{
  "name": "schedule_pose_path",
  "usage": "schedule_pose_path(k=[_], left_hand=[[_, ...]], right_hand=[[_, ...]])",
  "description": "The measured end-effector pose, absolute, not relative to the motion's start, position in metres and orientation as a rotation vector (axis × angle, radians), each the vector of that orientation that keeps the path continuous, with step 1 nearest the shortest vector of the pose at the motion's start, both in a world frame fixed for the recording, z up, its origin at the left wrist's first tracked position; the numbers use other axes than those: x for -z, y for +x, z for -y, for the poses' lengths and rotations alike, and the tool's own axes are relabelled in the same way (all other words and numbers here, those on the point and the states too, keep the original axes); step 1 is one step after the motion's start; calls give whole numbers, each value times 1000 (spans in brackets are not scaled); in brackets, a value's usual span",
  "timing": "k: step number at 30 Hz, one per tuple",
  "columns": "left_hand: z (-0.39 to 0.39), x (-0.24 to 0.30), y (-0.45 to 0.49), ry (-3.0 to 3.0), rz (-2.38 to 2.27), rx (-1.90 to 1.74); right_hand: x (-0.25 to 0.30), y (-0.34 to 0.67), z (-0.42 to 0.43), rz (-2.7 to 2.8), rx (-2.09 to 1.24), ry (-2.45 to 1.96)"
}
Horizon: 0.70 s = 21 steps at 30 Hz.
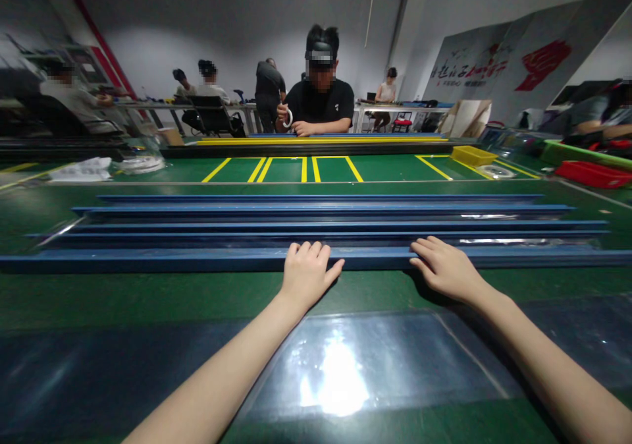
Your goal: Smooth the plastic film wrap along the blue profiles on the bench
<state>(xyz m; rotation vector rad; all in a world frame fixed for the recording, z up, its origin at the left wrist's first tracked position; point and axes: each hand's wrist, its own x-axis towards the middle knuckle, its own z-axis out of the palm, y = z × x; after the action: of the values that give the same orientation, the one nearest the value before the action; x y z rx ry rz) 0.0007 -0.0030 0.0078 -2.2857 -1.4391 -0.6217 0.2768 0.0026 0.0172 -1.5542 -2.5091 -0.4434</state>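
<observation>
Several long blue strips lie side by side across the green table (148,292). The nearest blue strip (148,260) runs the full width of the view. My left hand (307,274) rests on its near edge with the fingers curled over it. My right hand (441,266) grips the same strip further right, fingers laid over its top. A clear shiny plastic sheet (355,365) lies on the table under my forearms.
Across the table a person in a black shirt (320,105) holds a white tape roll (288,117). More blue and yellow strips (320,141) lie in front of that person. A yellow tray (473,155) and a red tray (592,174) stand at the right. Other people sit behind.
</observation>
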Motion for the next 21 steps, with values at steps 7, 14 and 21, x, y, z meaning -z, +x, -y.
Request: schedule_pose_path(k=[7,14,21], left_hand=[[3,-7,0,-2292,1434,617],[3,-8,1,-2297,1437,624],[3,-8,0,-2300,1436,634]], right_hand=[[-18,277,-2,2511,435,-1555],[-17,277,-3,2500,450,-1547],[-18,277,-3,2515,425,-1557]])
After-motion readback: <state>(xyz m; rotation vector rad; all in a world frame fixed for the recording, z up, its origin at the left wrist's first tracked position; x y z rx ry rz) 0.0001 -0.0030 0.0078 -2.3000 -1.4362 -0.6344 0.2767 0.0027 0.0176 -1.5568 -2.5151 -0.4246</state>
